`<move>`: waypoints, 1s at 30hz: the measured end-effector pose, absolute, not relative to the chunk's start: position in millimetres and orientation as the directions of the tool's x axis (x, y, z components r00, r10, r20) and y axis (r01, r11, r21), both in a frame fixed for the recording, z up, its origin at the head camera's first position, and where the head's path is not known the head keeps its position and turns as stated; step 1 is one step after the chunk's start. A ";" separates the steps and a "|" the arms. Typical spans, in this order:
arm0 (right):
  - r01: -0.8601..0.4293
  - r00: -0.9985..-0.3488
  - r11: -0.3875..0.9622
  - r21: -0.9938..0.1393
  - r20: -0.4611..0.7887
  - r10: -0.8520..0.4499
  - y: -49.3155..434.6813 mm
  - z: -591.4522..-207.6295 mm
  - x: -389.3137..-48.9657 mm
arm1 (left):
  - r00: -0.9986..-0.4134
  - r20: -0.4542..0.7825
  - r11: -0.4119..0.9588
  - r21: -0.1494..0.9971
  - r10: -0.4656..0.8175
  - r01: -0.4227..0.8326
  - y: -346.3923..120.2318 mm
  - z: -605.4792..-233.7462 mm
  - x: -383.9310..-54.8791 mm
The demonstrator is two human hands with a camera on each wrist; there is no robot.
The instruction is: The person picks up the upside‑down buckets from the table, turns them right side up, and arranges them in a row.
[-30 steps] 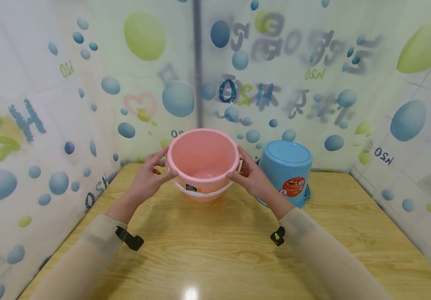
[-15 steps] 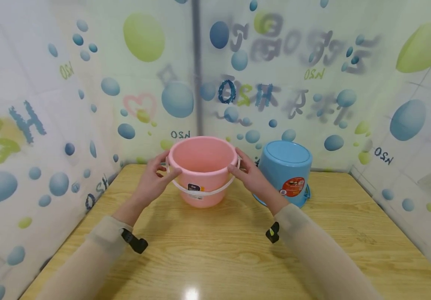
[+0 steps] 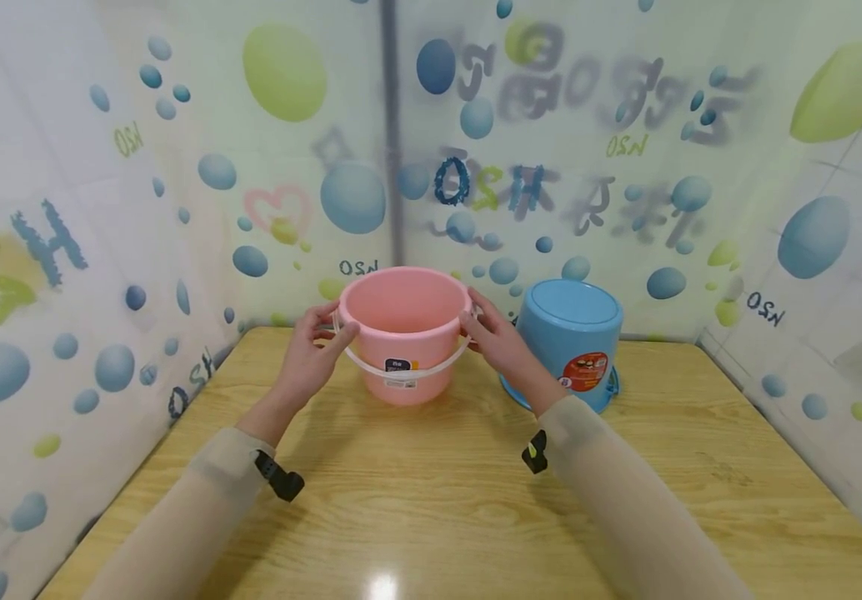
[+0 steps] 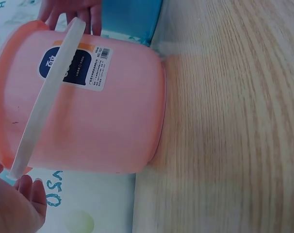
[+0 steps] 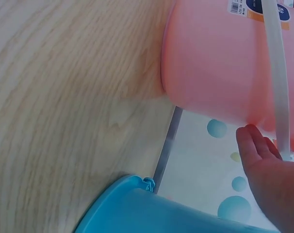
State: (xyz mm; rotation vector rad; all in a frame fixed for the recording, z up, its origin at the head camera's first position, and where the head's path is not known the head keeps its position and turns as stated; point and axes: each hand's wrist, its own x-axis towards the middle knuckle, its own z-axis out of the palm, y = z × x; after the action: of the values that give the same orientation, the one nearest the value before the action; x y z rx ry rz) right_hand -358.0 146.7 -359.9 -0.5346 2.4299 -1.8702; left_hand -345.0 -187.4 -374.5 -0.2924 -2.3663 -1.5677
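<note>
Upright at the back middle of the table, a pink bucket [image 3: 408, 343] has a hand at each side of its rim. On the left, my left hand [image 3: 302, 360] grips the rim with the thumb in front and the fingers around the side. My right hand [image 3: 502, 343] holds the opposite side the same way. A white handle [image 4: 46, 97] hangs down across the bucket's front, over a dark blue and white label [image 4: 97, 73]. The bucket's base meets the wood in the left wrist view. Right of it stands an upside-down blue bucket [image 3: 572, 329], partly behind my right wrist.
A wooden table [image 3: 431, 492] carries both buckets. Behind it and along both sides hangs a white curtain [image 3: 596, 242] printed with blue and green dots. The blue bucket's rim [image 5: 110, 194] lies close to the right hand.
The pink bucket was tipped with its opening towards me and now stands more upright, showing more of its front and label. Both hands moved with it. The blue bucket stayed put.
</note>
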 end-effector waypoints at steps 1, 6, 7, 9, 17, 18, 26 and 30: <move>-0.251 -0.942 0.227 -0.941 0.183 -0.282 145.9 -359.7 -359.3 | -0.939 0.345 0.388 0.864 0.006 0.320 -187.3 -374.3 -345.7; -0.246 -0.951 0.265 -0.932 0.178 -0.254 141.4 -359.0 -364.7 | -0.942 0.336 0.395 0.867 -0.011 0.304 -187.0 -374.5 -350.2; -0.245 -0.952 0.269 -0.932 0.177 -0.250 140.5 -359.1 -365.9 | -0.942 0.335 0.397 0.866 -0.013 0.303 -187.0 -374.7 -351.3; -0.242 -0.954 0.276 -0.930 0.176 -0.244 139.2 -359.6 -368.3 | -0.942 0.335 0.402 0.865 -0.017 0.301 -187.0 -375.1 -353.2; -0.225 -0.959 0.263 -0.938 0.166 -0.229 136.5 -358.7 -374.0 | -0.948 0.319 0.411 0.866 -0.016 0.284 -187.5 -373.1 -357.7; -0.222 -0.960 0.263 -0.939 0.164 -0.226 136.3 -358.0 -374.0 | -0.949 0.315 0.409 0.868 -0.015 0.281 -187.5 -372.2 -357.5; -0.233 -0.958 0.302 -0.924 0.166 -0.234 135.9 -356.7 -374.4 | -0.954 0.298 0.398 0.878 -0.019 0.266 -188.8 -369.9 -358.0; -0.264 -0.951 0.346 -0.900 0.185 -0.247 138.0 -357.7 -374.4 | -0.957 0.288 0.409 0.877 -0.022 0.254 -188.5 -370.2 -356.0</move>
State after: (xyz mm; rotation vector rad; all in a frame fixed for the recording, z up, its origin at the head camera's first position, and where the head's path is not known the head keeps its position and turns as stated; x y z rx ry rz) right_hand -374.4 138.0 -357.7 -0.4920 2.5906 -1.7372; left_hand -356.0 -188.5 -370.2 -0.2032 -2.4128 -1.5682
